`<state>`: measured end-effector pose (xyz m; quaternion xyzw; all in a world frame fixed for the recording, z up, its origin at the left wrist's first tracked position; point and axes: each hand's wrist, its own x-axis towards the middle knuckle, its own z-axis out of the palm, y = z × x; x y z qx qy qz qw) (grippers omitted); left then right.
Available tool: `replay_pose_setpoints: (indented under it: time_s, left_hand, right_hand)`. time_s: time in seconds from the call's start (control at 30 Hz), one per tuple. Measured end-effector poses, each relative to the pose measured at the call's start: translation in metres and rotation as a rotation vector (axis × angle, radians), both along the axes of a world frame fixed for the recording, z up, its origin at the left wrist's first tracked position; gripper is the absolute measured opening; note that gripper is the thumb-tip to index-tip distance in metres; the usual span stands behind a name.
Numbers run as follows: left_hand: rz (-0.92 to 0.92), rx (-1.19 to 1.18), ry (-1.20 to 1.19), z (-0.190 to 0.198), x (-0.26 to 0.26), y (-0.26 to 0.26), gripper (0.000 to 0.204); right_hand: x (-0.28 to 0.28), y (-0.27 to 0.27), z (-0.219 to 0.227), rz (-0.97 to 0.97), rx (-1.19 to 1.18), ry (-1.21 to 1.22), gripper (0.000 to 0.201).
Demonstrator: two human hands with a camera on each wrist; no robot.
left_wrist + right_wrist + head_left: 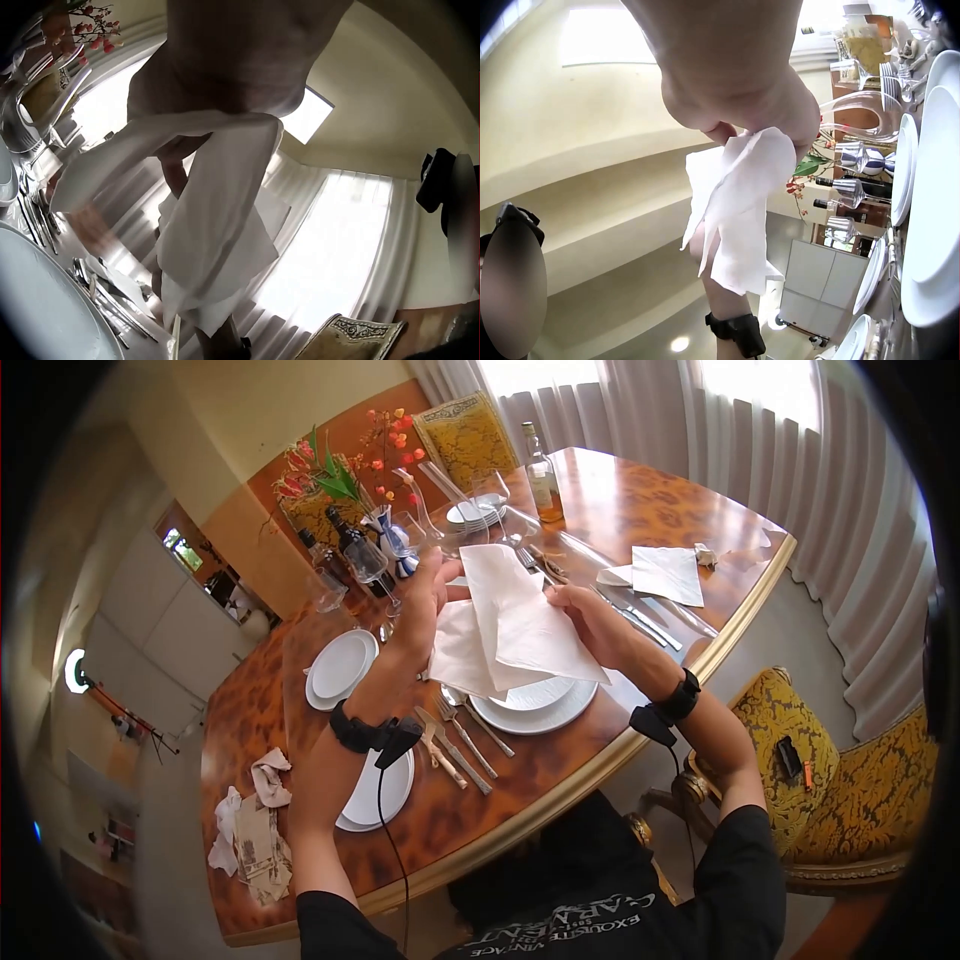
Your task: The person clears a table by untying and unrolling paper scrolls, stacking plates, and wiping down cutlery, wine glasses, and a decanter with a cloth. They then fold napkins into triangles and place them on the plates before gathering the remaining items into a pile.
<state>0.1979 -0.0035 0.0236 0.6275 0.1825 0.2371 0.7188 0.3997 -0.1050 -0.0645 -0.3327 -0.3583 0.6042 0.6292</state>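
Both hands hold up a white paper napkin (520, 625), partly unfolded, above a stack of white plates (535, 710) in the head view. The left hand (440, 585) is at the napkin's upper left, some fingers extended behind it. With thumb and fingers the right hand (585, 615) pinches its right side. In the left wrist view the napkin (217, 210) hangs in loose folds below the left hand (225, 67). In the right wrist view the napkin (739, 210) drapes from the right hand (742, 90), whose fingertips are partly hidden.
Forks and knives (465, 745) lie left of the plates. Another napkin (668, 575) lies at the right, near more cutlery. Behind stand wine glasses (370, 565), a bottle (543, 480) and flowers. Crumpled cloths (262, 840) lie at the left, and a yellow chair (780, 760) stands at the right.
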Motion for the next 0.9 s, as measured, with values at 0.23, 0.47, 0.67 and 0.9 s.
replay_pose_setpoints:
  time_s: [0.23,0.47,0.67,0.9]
  left_hand:
    - [0.005,0.41,0.267,-0.009,0.025,0.001,0.03]
    - [0.063,0.652,0.518,-0.025,0.063,0.025,0.026]
    - [0.055,0.475,0.583,-0.037,0.111,0.015,0.027]
    - [0.041,0.313,0.484,-0.049,0.121,0.014,0.025]
  right_hand:
    - [0.013,-0.007,-0.024,0.019,-0.003,0.049,0.027]
    - [0.038,-0.043,-0.055,0.101,0.273,-0.171,0.093]
    - [0.029,-0.08,-0.063,-0.405,0.378,-1.178,0.119]
    - [0.037,-0.071,-0.072,-0.627,0.261,-1.158,0.085]
